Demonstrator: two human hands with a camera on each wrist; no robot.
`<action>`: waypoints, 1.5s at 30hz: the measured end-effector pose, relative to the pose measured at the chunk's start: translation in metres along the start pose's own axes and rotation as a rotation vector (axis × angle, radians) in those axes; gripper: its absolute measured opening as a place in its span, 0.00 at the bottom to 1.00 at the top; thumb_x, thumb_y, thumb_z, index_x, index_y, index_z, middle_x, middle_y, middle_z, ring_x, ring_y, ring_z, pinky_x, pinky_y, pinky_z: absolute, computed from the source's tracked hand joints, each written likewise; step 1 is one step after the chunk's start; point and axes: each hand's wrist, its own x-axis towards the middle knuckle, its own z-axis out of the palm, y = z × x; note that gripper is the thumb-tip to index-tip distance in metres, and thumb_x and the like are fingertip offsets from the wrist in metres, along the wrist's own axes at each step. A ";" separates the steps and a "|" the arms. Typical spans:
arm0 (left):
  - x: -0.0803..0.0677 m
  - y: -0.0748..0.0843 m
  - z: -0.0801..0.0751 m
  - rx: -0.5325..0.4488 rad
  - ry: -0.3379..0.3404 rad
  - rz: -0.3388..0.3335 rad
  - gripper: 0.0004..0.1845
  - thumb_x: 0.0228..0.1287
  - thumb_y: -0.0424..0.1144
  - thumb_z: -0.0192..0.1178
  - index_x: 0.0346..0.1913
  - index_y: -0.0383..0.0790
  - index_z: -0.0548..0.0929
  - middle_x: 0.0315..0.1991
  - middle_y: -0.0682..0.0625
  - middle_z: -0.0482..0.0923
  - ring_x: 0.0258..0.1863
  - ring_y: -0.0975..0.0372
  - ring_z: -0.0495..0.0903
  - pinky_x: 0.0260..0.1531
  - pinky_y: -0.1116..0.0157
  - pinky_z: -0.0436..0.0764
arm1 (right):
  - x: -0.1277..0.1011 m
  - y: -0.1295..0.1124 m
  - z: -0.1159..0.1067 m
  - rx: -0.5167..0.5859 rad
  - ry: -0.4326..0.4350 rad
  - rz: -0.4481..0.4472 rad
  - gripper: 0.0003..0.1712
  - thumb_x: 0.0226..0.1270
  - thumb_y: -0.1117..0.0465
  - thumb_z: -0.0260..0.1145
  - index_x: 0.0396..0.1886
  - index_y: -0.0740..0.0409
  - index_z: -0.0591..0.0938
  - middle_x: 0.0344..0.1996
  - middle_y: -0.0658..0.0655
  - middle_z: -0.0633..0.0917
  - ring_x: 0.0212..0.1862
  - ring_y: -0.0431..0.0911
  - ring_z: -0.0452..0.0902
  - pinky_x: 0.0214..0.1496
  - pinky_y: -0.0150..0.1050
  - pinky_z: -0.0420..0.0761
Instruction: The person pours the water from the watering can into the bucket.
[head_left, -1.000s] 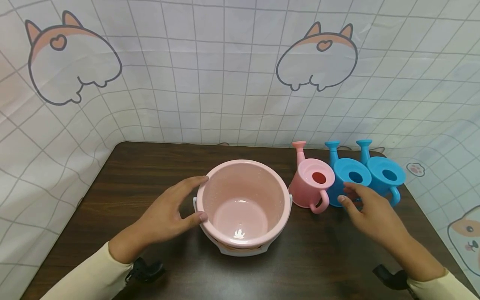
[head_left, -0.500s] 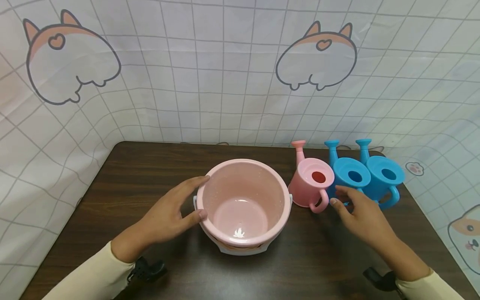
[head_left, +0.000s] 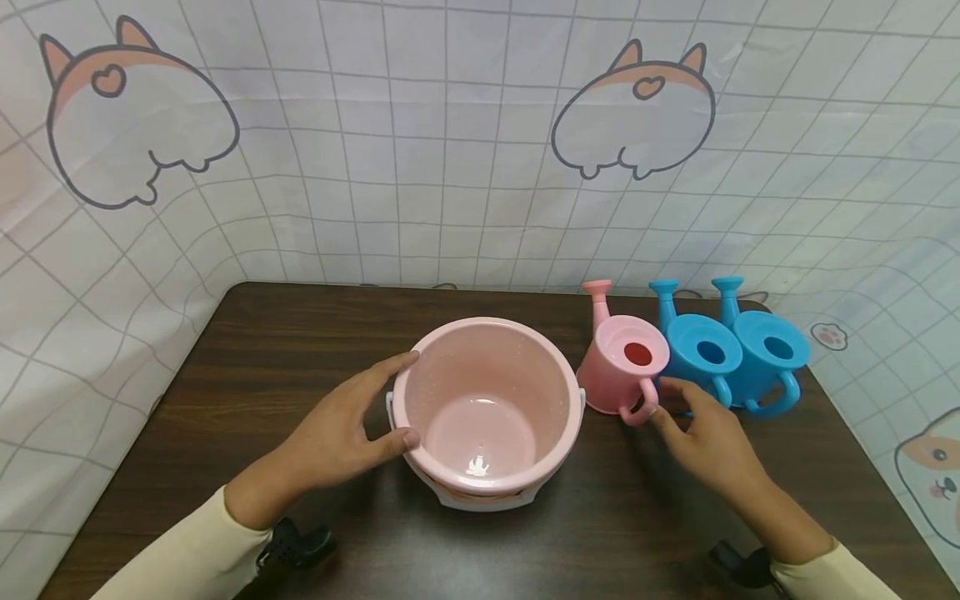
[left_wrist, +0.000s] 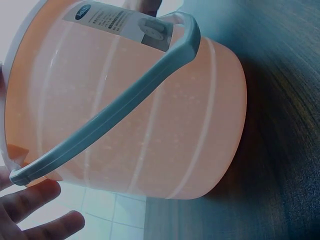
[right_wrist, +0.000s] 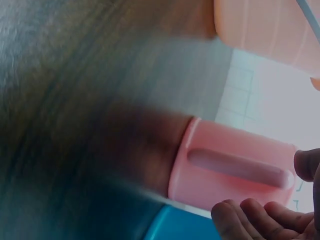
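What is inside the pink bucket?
Inside the pink bucket, the head view shows its far inner wall and shiny floor, with no object on it. The near inner wall is mostly hidden behind the front rim.

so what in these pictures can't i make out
Small print on the label of the bucket: left wrist view, too small to read.
Bottom inside the pink watering can: head view, hidden by its top.
Most of the middle blue watering can: right wrist view, cut off by the bottom edge.
Part of the rightmost blue watering can: head view, behind the middle one.
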 end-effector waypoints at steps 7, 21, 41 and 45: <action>0.000 0.000 0.002 -0.005 0.003 -0.005 0.47 0.61 0.55 0.71 0.80 0.52 0.61 0.72 0.50 0.70 0.66 0.57 0.73 0.61 0.47 0.74 | 0.000 -0.001 0.011 0.009 0.002 0.046 0.33 0.76 0.51 0.65 0.68 0.70 0.72 0.55 0.72 0.82 0.51 0.65 0.82 0.48 0.61 0.83; 0.001 -0.003 0.002 -0.044 0.001 0.000 0.46 0.62 0.54 0.71 0.79 0.51 0.61 0.63 0.53 0.77 0.55 0.62 0.79 0.54 0.53 0.80 | -0.001 0.000 0.029 0.031 0.046 0.096 0.26 0.73 0.57 0.69 0.62 0.70 0.76 0.53 0.72 0.83 0.48 0.65 0.82 0.46 0.61 0.83; 0.001 -0.003 0.002 -0.059 0.004 -0.004 0.46 0.61 0.53 0.72 0.79 0.52 0.62 0.61 0.53 0.78 0.52 0.62 0.80 0.52 0.49 0.80 | -0.004 0.000 0.040 0.084 0.132 0.112 0.22 0.76 0.61 0.64 0.62 0.70 0.75 0.55 0.73 0.83 0.52 0.68 0.82 0.50 0.62 0.81; 0.000 -0.003 0.002 -0.054 0.003 -0.009 0.46 0.61 0.53 0.72 0.79 0.52 0.62 0.61 0.53 0.78 0.52 0.61 0.80 0.52 0.48 0.80 | -0.004 0.002 0.040 0.085 0.171 0.097 0.22 0.76 0.63 0.64 0.63 0.72 0.75 0.53 0.74 0.83 0.50 0.68 0.83 0.49 0.61 0.82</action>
